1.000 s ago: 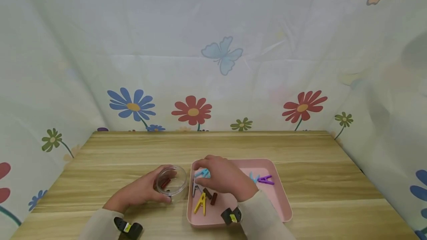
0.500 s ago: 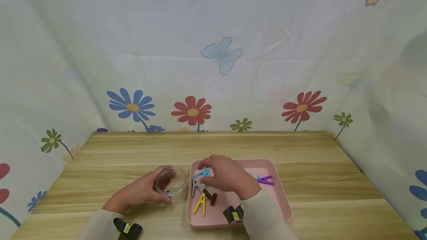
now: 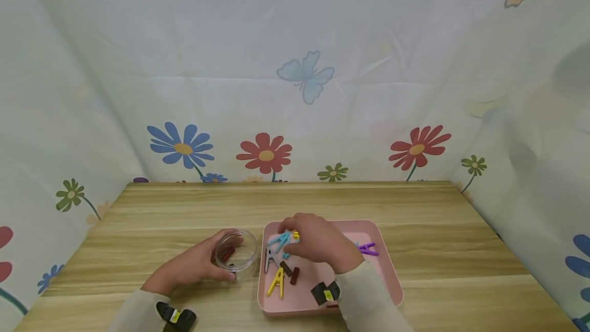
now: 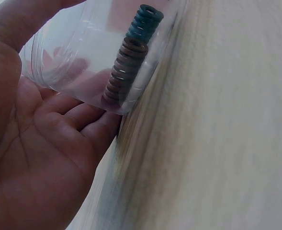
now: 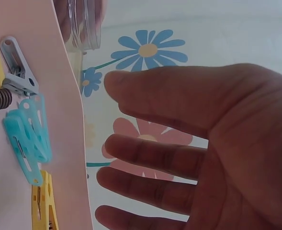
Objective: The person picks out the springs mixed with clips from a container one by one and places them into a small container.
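My left hand (image 3: pixel 198 263) grips a clear round jar (image 3: pixel 250 254) standing on the table, thumb and fingers curled about its side. Inside the jar, the left wrist view shows a brown spring (image 4: pixel 125 72) and a teal spring (image 4: pixel 144 23). Above the pink tray (image 3: pixel 391 283), my right hand (image 3: pixel 315 244) hovers with spread fingers and an empty palm. Beneath its fingertips lie light blue clothespins (image 5: pixel 23 143) and a yellow clothespin (image 5: pixel 44 206), partly hidden in the head view. A grey clothespin (image 3: pixel 269 259) is close by.
Nearer me in the tray are another yellow clothespin (image 3: pixel 277 283), a dark spring (image 3: pixel 286 268) and a dark red spring (image 3: pixel 295 275). A purple clothespin (image 3: pixel 367 248) lies on the tray's right side. A flowered cloth (image 3: pixel 221 91) hangs behind the wooden table (image 3: pixel 438 219).
My right hand has drifted slightly right, uncovering more of the light blue clothespins and a bit of yellow beside them. The left hand and jar have stayed in place.
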Motion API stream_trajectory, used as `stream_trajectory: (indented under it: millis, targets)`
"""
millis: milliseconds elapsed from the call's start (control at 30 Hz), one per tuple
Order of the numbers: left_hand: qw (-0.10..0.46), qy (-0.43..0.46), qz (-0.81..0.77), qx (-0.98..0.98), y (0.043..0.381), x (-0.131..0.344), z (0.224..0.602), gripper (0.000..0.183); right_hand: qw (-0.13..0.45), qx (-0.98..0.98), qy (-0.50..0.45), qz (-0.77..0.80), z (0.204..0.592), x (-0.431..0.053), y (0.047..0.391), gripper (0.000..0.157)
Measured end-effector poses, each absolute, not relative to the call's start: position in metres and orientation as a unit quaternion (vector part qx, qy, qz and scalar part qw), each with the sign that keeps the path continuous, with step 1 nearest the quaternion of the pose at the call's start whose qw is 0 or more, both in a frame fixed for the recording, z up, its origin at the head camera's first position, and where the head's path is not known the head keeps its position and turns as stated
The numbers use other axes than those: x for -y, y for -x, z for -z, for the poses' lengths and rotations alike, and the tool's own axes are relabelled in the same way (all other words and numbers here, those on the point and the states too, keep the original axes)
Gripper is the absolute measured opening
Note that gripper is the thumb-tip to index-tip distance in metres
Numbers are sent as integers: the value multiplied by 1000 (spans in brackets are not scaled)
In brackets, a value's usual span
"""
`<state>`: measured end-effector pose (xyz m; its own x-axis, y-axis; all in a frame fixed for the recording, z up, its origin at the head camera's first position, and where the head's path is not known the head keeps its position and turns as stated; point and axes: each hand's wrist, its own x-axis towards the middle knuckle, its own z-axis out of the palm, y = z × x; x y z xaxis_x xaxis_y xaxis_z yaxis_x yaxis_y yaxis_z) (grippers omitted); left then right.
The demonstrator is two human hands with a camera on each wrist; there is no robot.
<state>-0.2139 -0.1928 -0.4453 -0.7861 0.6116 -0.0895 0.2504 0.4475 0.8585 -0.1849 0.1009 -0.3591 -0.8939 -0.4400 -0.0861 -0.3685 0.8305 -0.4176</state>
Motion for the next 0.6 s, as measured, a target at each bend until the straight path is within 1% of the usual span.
stream_trajectory:
  millis: [600]
  targets:
    - [194,-255,-450,-833,213,193,445,85,96,-951,189,224,357,-109,186,32]
